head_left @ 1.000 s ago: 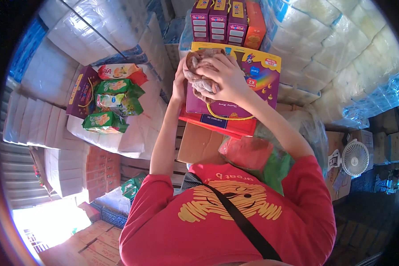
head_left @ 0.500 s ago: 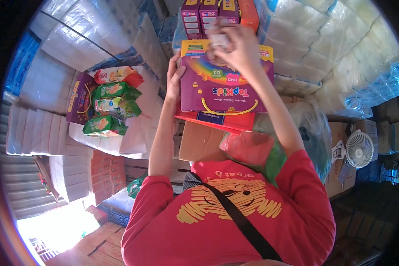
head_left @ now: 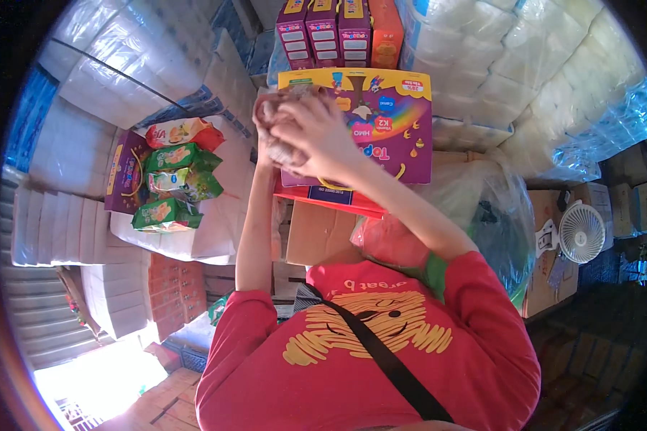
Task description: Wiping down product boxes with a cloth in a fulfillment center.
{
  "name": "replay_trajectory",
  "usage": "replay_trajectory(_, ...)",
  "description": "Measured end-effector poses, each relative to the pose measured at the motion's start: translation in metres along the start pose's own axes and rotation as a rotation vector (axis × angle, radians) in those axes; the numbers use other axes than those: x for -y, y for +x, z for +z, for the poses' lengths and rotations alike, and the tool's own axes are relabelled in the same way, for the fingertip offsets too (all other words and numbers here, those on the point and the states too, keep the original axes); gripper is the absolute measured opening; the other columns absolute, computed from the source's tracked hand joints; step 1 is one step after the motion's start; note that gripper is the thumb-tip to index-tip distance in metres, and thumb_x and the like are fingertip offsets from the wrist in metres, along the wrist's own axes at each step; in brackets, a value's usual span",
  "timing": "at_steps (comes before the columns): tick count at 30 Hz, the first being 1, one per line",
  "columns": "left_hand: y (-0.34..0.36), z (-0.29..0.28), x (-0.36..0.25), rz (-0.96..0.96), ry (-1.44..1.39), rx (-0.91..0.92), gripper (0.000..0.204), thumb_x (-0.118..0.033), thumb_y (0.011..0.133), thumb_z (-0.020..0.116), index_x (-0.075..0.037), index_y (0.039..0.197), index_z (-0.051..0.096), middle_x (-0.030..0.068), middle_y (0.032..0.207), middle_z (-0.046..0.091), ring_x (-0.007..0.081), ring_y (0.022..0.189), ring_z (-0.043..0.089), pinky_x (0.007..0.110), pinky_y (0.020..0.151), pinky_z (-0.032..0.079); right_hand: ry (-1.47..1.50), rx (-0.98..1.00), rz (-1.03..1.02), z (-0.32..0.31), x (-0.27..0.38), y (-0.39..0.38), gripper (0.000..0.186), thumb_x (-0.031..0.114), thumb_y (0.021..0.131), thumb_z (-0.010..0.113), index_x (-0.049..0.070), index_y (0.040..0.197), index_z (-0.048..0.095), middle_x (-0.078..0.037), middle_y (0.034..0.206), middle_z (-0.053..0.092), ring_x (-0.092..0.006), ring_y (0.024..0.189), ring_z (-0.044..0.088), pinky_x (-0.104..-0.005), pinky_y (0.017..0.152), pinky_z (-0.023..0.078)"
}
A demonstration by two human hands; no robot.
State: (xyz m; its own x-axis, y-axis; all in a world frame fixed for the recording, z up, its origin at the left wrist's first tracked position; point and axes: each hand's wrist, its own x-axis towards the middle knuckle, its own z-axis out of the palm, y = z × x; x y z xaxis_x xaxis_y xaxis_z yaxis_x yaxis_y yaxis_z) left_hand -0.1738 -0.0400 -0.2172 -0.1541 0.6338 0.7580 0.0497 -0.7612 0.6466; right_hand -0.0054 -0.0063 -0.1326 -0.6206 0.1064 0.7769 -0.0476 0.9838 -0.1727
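A purple carton with a yellow top edge and a yellow cord handle (head_left: 410, 154) stands in front of me. My right hand (head_left: 315, 133) reaches across to its left side, fingers bent round a crumpled, pale pinkish cloth (head_left: 289, 154). The cloth presses against the carton's left edge. Beneath it, at that same edge, is my left hand (head_left: 264, 156); its fingers are hidden behind the right hand and the cloth. Under the carton lies a red box (head_left: 363, 206) with a dark blue panel.
Several purple cartons (head_left: 322, 43) and an orange one (head_left: 387, 36) stand behind. On the left, green snack packs (head_left: 169, 215) and a red pack (head_left: 183, 133) lie beside another purple carton (head_left: 126, 176). Wrapped paper stacks (head_left: 482, 72) rise right; a white fan (head_left: 581, 233) sits beyond.
My right hand has swept the cloth from the carton's upper middle to its left edge, over my left hand. The carton's upper front now shows.
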Motion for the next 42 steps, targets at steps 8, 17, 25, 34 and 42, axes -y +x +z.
replay_trajectory(8, 0.011, 0.027, -0.028, -0.465, -0.149, -0.338, 0.054, -0.018, 0.088, 0.051, -0.007, 0.139, 0.035, 0.0117, 0.136, 0.043, 0.0218, 0.121, 0.046, 0.033, 0.099, 0.041, -0.309, -0.295, 0.280, -0.069, -0.073, -0.019, 0.044, 0.028, 0.052, 0.080, 0.013, 0.090, 0.061, -0.006, 0.103, 0.056, -0.0283, 0.096, 0.054, -0.0436, 0.078, 0.045)
replay_trajectory(17, 0.008, 0.030, -0.030, -0.441, -0.185, -0.336, 0.053, -0.013, 0.087, 0.053, -0.006, 0.137, 0.037, 0.0088, 0.138, 0.042, 0.0200, 0.121, 0.045, 0.033, 0.101, 0.038, -0.410, -0.429, 0.417, -0.041, -0.052, -0.017, 0.043, 0.031, 0.058, 0.078, 0.020, 0.095, 0.059, -0.002, 0.108, 0.052, -0.0291, 0.101, 0.048, -0.0462, 0.083, 0.035)
replay_trajectory(25, -0.006, 0.001, -0.010, -0.505, -0.096, -0.271, 0.056, -0.016, 0.086, 0.055, -0.007, 0.137, 0.036, 0.0064, 0.127, 0.047, 0.0169, 0.113, 0.050, 0.030, 0.098, 0.039, -0.276, -0.287, 0.293, 0.009, -0.026, 0.032, 0.044, 0.028, 0.056, 0.077, 0.020, 0.096, 0.060, -0.005, 0.113, 0.050, -0.0304, 0.106, 0.046, -0.0483, 0.086, 0.037)
replay_trajectory(34, 0.008, 0.021, -0.025, -0.483, -0.171, -0.340, 0.054, -0.013, 0.087, 0.053, -0.008, 0.138, 0.036, 0.0108, 0.136, 0.042, 0.0214, 0.118, 0.049, 0.033, 0.095, 0.044, -0.444, -0.461, 0.602, -0.089, -0.073, -0.064, 0.044, 0.021, 0.058, 0.079, 0.017, 0.098, 0.063, -0.007, 0.111, 0.054, -0.0305, 0.102, 0.051, -0.0441, 0.085, 0.040)
replay_trajectory(42, -0.008, 0.013, -0.011, -0.460, -0.024, -0.308, 0.049, -0.019, 0.088, 0.050, -0.008, 0.135, 0.040, 0.0088, 0.128, 0.050, 0.0194, 0.114, 0.052, 0.033, 0.095, 0.044, -0.249, -0.277, 0.268, 0.013, 0.000, 0.011, 0.048, 0.022, 0.052, 0.078, 0.020, 0.097, 0.060, -0.004, 0.110, 0.051, -0.0289, 0.107, 0.046, -0.0485, 0.088, 0.035)
